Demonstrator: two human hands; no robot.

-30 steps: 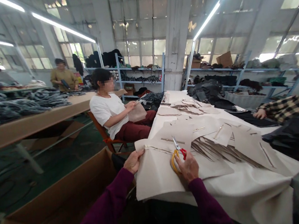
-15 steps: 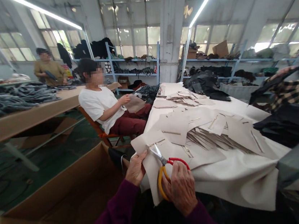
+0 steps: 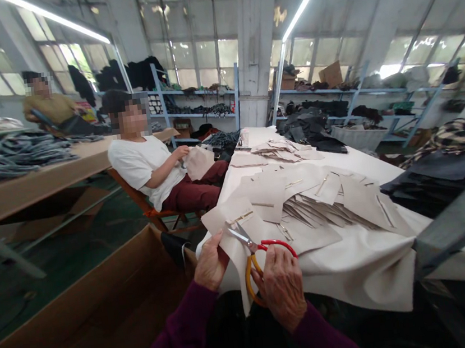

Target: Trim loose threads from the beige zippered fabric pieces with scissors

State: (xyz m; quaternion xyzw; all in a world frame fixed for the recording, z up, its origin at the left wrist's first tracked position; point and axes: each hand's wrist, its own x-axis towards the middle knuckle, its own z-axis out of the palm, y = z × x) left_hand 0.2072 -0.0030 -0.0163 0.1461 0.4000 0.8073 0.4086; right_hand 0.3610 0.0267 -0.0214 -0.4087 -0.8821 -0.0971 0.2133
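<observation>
Nearest: right hand (image 3: 281, 286), purple sleeve, fingers closed through the loops of the scissors (image 3: 256, 253), one handle yellow, one red; blades part open, tips over the fabric piece (image 3: 239, 227).
Left hand (image 3: 210, 262), same purple sleeve, closed in a pinch on the left edge of that beige fabric piece, which hangs off the near corner of the counter (image 3: 366, 267).
Cardboard box (image 3: 106, 319): large, open, just left of the hands, below the counter edge; its near end is cut off by the frame.
Counter: covered in pale cloth that folds over the near edge. On it, a fanned stack of cut pieces (image 3: 325, 208), beige, some with metal strips that are too small to make out.
Right side: dark fabric (image 3: 428, 184) heaped on the counter; a grey bar crosses in front of it.
Middle distance, left: a seated person (image 3: 147, 167) in a white top holds a beige piece.
Left counter (image 3: 26, 188): carries grey bundles.
Far: shelves (image 3: 199, 110) with dark goods, contents blurred; a standing person (image 3: 48, 106) partly hidden behind the bundles.
</observation>
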